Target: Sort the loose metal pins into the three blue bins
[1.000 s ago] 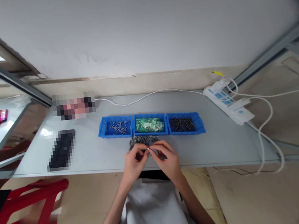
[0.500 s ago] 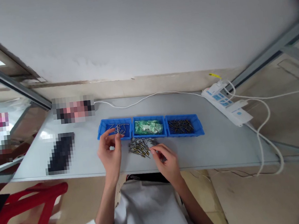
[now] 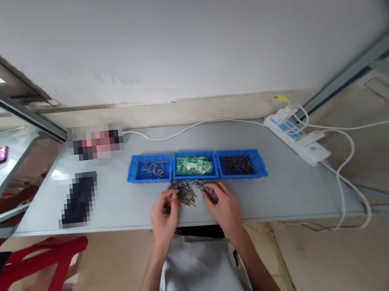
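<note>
A pile of thin metal rods (image 3: 186, 193), some silvery and some brassy, perhaps drill bits, lies on the table in front of three joined blue bins. My left hand (image 3: 165, 215) is at the pile's left side, thumb and forefinger pinched together; what is between them is too small to make out. On the opposite side, my right hand (image 3: 225, 208) has its fingertips closed at the pile's right edge, their contents also unclear. The left bin (image 3: 132, 170) holds scattered silvery rods, the middle bin (image 3: 198, 179) green-tinted plastic packets, and the right bin (image 3: 259, 162) darker rods.
A white power strip (image 3: 296, 137) with plugs and cables stands at the table's right. Blurred-out items, one dark (image 3: 79, 199) and one pinkish (image 3: 98, 142), lie on the left. A white cable (image 3: 179, 132) runs along the back. A red stool (image 3: 50, 267) stands below left.
My left hand has moved right and down from in front of the left bin to the pile. My right hand has shifted slightly right and stays by the pile.
</note>
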Motion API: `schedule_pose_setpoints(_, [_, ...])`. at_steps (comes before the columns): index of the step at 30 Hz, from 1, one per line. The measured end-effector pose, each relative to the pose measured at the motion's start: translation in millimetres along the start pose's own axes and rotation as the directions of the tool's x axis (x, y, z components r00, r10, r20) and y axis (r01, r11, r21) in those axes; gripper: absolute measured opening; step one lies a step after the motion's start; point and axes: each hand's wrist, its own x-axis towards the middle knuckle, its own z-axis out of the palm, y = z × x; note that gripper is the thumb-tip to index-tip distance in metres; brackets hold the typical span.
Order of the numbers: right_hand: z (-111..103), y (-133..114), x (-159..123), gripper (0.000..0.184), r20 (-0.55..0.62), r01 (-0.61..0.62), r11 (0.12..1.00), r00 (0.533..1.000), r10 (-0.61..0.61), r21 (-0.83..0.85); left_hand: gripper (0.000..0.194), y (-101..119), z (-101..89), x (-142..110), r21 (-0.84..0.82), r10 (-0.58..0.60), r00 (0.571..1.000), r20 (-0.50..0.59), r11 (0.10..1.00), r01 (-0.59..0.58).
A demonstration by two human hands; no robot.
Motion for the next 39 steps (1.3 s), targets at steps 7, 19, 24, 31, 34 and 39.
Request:
schedule_pose_setpoints(7, [2.5, -0.9, 1.9, 0.017, -0.005, -0.004, 0.999, 1.0, 0.005, 0.038, 0.024, 2.1, 9.3, 2.8, 0.025, 0.034, 0.989, 0.143, 0.999, -0.038])
schedule_pose_setpoints(19, [-8.7, -20.9, -1.3, 0.008, -0.113, 0.04, 0.947, 0.994, -0.004, 0.317, 0.02, -1.7, 11.0, 2.7, -0.015, 0.082, 0.975, 0.207, 0.997, -0.08])
schedule_pose_setpoints(24, [-3.6, -30.7, -4.7, 0.01, -0.038, 0.03, 0.874, 0.999, -0.013, 0.485, 0.023, 6.6, 14.4, 7.3, -0.178, 0.021, 0.962, 0.274, 0.984, 0.029])
schedule_pose_setpoints(31, [5.9, -19.8, -7.2, 0.01, 0.096, 0.003, 0.85, 0.993, -0.064, 0.528, 0.016, -0.3, 19.0, 8.8, -0.21, 0.098, 0.956, 0.275, 0.977, -0.04])
schedule_pose_setpoints(34, [6.0, -19.4, -5.2, 0.011, 0.115, 0.005, 0.85, 0.99, -0.076, 0.526, 0.011, -1.2, 17.7, 10.4, -0.219, 0.168, 0.948, 0.27, 0.97, -0.11])
schedule_pose_setpoints(39, [2.0, -25.8, -3.8, 0.016, 0.077, 0.021, 0.849, 0.994, -0.073, 0.528, 0.016, -3.6, 15.3, 5.5, -0.262, 0.142, 0.968, 0.205, 0.961, -0.086])
